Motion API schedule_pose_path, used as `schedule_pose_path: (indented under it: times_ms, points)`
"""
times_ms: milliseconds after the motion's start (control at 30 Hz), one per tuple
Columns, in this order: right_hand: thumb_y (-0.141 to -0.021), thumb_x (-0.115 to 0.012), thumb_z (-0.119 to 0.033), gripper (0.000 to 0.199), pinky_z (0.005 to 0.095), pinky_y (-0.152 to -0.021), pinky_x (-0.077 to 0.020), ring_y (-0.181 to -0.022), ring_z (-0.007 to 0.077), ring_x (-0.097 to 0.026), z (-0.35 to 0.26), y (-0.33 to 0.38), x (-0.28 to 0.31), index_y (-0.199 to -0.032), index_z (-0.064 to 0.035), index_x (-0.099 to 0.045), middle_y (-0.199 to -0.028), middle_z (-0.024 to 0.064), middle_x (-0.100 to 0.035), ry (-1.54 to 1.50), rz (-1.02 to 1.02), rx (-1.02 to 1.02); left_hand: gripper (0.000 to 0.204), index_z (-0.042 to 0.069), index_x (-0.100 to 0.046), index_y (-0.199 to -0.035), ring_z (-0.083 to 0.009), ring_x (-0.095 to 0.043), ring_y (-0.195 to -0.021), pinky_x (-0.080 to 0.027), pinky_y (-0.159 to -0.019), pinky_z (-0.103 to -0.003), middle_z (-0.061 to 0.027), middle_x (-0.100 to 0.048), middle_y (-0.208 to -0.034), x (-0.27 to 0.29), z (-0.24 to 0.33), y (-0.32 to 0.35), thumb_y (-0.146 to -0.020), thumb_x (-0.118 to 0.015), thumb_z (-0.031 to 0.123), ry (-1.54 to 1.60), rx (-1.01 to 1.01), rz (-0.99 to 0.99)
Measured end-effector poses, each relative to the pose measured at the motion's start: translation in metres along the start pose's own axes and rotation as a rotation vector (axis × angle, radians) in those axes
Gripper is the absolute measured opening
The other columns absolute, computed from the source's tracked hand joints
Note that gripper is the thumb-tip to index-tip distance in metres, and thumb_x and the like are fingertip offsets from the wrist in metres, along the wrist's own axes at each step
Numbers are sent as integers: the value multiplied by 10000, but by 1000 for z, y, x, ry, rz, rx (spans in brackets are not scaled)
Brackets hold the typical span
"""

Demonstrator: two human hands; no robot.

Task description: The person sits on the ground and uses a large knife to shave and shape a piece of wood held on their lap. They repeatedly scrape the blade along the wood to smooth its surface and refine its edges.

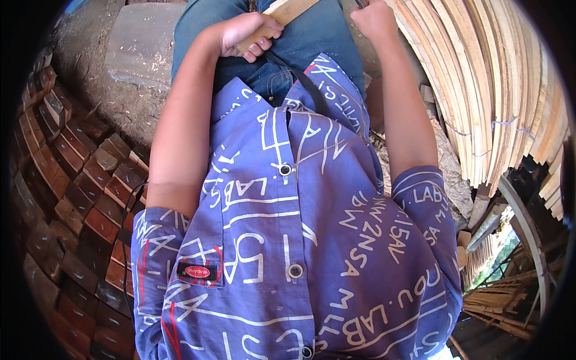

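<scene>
Tight spot: stacked reddish-brown wood blocks (72,198) crowd the person's left, a pile of pale thin wood slats (492,90) hems in the right, little free room beyond the lap. Left hand (246,33) fist-clamped round a pale wood strip (282,15) over the jeans (300,42), near the top edge of view; strip runs up out of frame. Left arm bent, elbow low. Right hand (375,18) curled closed at the top edge, just beside the slats; what it grips is cut off, cannot tell. Right forearm straight up.

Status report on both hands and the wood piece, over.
Left hand gripping pale wood piece over lap. Right hand fisted at frame top, contents unclear. Nothing between them.
</scene>
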State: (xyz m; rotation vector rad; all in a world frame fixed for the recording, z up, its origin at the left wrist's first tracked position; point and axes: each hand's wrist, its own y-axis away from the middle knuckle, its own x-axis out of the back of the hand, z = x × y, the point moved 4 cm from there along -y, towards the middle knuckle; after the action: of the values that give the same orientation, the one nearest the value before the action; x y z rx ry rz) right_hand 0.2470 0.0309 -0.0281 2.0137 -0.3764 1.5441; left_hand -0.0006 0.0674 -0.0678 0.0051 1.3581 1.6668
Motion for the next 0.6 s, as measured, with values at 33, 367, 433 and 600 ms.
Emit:
schedule_pose_path:
  times_ms: [33,367,433,600]
  points:
    - [-752,-600,-189,298,472,-827,-519,-913,435,-642,-5,7,-2,-917,47,-677,-930,310,-647,-30,-5,3,221,120,-511,-873,-34,-337,-486,-281,-433,-198,77,-383,-635,1,-1,0,-880,-562,336,43,2,-6]
    - [-782,-616,-239,278,494,-793,-522,-880,436,-648,-46,22,7,-890,2,-704,-886,283,-658,5,-176,-21,232,123,-507,-881,-28,-332,-490,-249,-435,-194,80,-373,-638,11,-8,-3,-889,-541,353,111,39,-22]
    - [-777,-615,-244,287,496,-782,-524,-868,439,-650,-38,12,1,-866,13,-705,-876,291,-656,-38,-119,18,243,119,-502,-894,-28,-330,-489,-243,-435,-194,78,-375,-641,6,-3,-2,-894,-534,359,167,36,-40]
    - [-765,-620,-250,304,495,-775,-525,-861,440,-651,-25,-10,-14,-851,29,-702,-873,296,-658,63,0,59,272,106,-534,-825,-137,-419,-470,-371,-446,-280,13,-419,-590,12,-11,-24,-911,-473,358,481,138,-451]
